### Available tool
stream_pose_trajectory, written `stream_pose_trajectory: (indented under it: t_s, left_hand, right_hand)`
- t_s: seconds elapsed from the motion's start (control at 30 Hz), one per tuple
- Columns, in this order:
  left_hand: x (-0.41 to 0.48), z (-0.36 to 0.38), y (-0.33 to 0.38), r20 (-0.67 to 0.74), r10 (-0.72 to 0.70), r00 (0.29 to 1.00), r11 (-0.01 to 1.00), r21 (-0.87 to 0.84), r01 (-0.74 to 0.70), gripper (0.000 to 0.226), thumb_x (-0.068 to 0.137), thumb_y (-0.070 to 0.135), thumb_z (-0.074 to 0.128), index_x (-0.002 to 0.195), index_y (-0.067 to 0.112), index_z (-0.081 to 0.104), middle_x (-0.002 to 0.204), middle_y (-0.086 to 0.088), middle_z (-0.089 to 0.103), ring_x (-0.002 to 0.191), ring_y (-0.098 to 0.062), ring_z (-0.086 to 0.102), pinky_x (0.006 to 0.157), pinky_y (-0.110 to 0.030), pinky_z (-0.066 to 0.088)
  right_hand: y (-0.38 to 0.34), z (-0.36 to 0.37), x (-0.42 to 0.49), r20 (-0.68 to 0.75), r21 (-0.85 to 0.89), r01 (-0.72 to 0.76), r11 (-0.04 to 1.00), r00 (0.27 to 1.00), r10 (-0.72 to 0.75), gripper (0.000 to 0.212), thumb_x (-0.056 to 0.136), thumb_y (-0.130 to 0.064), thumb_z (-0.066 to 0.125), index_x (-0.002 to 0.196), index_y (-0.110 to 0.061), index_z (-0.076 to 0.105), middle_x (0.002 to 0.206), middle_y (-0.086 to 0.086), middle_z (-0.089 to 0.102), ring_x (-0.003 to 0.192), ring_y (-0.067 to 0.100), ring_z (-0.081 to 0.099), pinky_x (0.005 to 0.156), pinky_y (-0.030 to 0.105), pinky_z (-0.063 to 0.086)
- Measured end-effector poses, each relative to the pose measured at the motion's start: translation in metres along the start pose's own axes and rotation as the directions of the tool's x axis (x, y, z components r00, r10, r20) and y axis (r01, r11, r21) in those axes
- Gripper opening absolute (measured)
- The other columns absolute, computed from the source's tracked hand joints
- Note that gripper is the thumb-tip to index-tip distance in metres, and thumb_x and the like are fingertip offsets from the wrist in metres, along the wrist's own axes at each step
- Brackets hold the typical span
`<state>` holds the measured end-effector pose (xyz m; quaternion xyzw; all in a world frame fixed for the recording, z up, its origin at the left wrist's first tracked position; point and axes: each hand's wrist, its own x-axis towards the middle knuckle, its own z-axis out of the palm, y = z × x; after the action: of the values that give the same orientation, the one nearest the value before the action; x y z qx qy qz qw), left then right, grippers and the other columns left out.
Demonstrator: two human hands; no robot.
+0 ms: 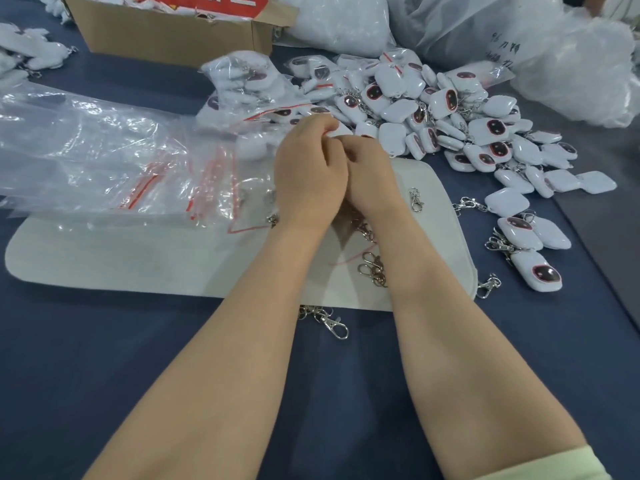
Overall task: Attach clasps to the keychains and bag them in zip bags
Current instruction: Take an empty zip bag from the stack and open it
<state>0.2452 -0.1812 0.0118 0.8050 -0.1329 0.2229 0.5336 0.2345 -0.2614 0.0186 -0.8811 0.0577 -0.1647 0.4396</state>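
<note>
Nearest to us are our two bare forearms, the right one ending in a pale green sleeve (554,469), reaching forward over the dark blue tablecloth (104,375). The left hand (308,174) and right hand (370,171) meet knuckle to knuckle above the far edge of a white mat (121,258). Both have curled fingers pinching a small white item (335,133) with a thin red line on it. The fingers hide most of it, so we cannot tell whether it is a bag or a keychain.

Just beyond the hands lies the heap of keychains (450,109), glossy white rounded squares, many showing a dark oval window rimmed in red, some with short silver chains. A few more keychains with clasps (530,237) lie apart at the right, near the mat's corner.

Loose silver clasps (372,268) sit on the mat under our right wrist, and another clasp (336,325) lies on the cloth between the forearms. Clear zip bags (149,181) with red seal strips fan out left of the hands, overlapping the mat. Bagged keychains (242,77) lie behind them.

A cardboard box (166,32) and large plastic sacks (485,26) close off the far side. The bare cloth on the near left gives the most open room.
</note>
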Motion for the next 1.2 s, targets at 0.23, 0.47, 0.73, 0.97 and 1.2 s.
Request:
stream_pose_trajectory:
  t_s: [0.23,0.47,0.73,0.97,1.2]
  left_hand:
    - [0.002,0.01,-0.016,0.101,-0.167,0.981,0.982,0.104,0.157,0.037,0.09,0.005,0.044,0.125,0.008,0.055,0.126,-0.005,0.059,0.118,-0.019,0.051,0.099,-0.026,0.036]
    - [0.001,0.011,-0.017,0.081,-0.192,0.978,0.979,0.087,0.185,0.036,0.088,0.005,0.044,0.123,0.007,0.056,0.123,-0.005,0.06,0.117,-0.019,0.051,0.1,-0.025,0.036]
    - [0.002,0.011,-0.017,0.077,-0.185,0.98,0.98,0.091,0.178,0.031,0.088,0.008,0.046,0.118,0.006,0.058,0.117,-0.005,0.062,0.111,-0.02,0.054,0.092,-0.022,0.036]
    - [0.002,0.012,-0.017,0.086,-0.193,0.977,0.976,0.114,0.183,0.033,0.089,0.01,0.046,0.12,0.007,0.057,0.118,-0.006,0.062,0.111,-0.022,0.055,0.096,-0.028,0.039]
    - [0.002,0.01,-0.014,0.09,-0.204,0.975,0.974,0.113,0.194,0.033,0.087,0.008,0.047,0.118,0.008,0.058,0.117,-0.006,0.063,0.112,-0.023,0.054,0.1,-0.033,0.039]
  right_hand:
    - [0.019,0.0,0.006,-0.075,-0.486,-0.105,0.867,0.994,0.079,0.037,0.093,-0.01,0.042,0.123,-0.017,0.062,0.148,0.006,0.041,0.138,0.028,0.029,0.113,0.031,0.02]
    - [0.025,0.005,0.003,0.008,-0.6,-0.148,0.786,0.982,0.191,0.046,0.103,-0.032,0.031,0.148,-0.022,0.034,0.162,0.006,0.005,0.148,0.032,-0.003,0.119,0.049,0.004]
    - [0.023,0.004,0.012,-0.246,-0.316,-0.249,0.916,0.953,0.175,0.046,0.104,-0.031,0.032,0.147,-0.014,0.035,0.154,0.007,0.033,0.145,0.026,0.021,0.118,0.042,0.015]
    - [0.017,0.0,0.011,-0.373,0.004,-0.198,0.98,0.909,0.186,0.033,0.096,-0.012,0.041,0.124,-0.012,0.059,0.125,0.007,0.06,0.121,0.022,0.05,0.105,0.034,0.036]
    - [0.023,0.006,0.007,-0.099,-0.48,-0.16,0.863,0.987,0.128,0.036,0.095,-0.027,0.048,0.129,-0.03,0.059,0.149,0.004,0.037,0.142,0.024,0.025,0.116,0.039,0.02]
